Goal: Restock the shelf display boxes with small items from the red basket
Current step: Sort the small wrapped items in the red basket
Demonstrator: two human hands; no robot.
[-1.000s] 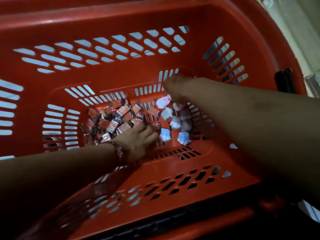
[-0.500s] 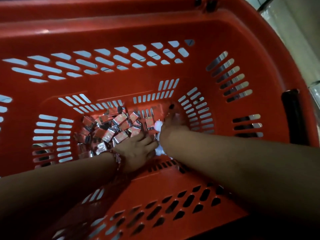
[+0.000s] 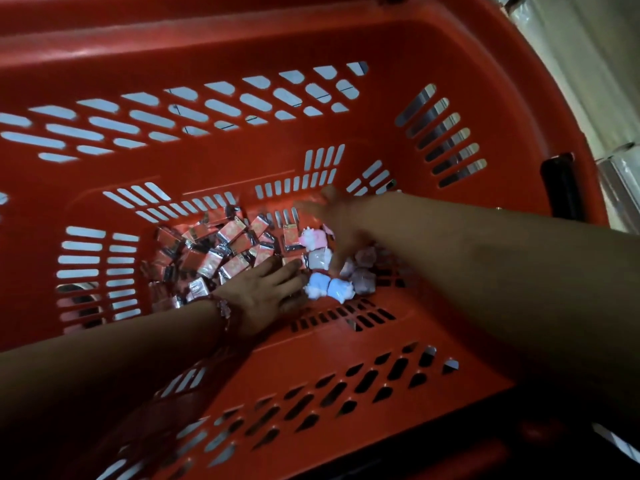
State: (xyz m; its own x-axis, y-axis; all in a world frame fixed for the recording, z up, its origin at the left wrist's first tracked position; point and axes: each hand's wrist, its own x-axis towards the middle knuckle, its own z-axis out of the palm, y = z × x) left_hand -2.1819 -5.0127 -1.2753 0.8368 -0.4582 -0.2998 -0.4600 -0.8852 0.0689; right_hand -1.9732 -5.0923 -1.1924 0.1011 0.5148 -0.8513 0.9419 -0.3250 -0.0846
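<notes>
Both hands reached into the red basket. The left hand lay flat, fingers straight, on the foil packets heaped at 9 o'clock. The right hand, blurred, spread its fingers over the pastel figures at 3 o'clock.

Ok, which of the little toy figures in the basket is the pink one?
The pink figure at the cluster's far end, beside the foil packets, just left of the right hand. The nearer ones are white, blue or purplish.
</notes>
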